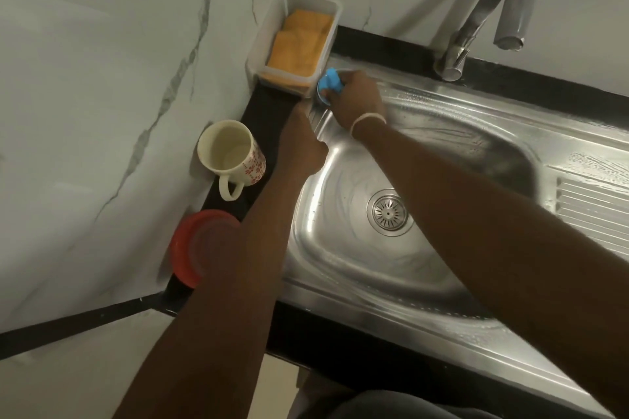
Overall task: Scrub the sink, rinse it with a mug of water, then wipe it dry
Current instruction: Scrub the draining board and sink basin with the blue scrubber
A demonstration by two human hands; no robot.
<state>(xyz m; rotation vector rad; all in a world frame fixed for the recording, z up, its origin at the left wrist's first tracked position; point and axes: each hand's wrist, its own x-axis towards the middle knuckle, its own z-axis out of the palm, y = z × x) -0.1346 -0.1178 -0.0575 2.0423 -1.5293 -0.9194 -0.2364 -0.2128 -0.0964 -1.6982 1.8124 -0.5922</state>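
Across the counter, the sink [442, 160] fills my view, its steel streaked with soapy swirls, so I judge the scrubbing done or nearly so. The tub [269, 44] at the back corner holds the yellow cloth [299, 44], kept dry for wiping. The mug [228, 153] waits upright left of the basin, ready for rinsing. My right hand [357, 99] grips the blue scrubber [329, 81] beside the tub; my left hand [303, 143] rests on the rim, fingers curled, holding nothing I can see.

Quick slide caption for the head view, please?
Right hand scrubs the steel sink's far-left corner with a blue scrubber; mug waits on the counter.
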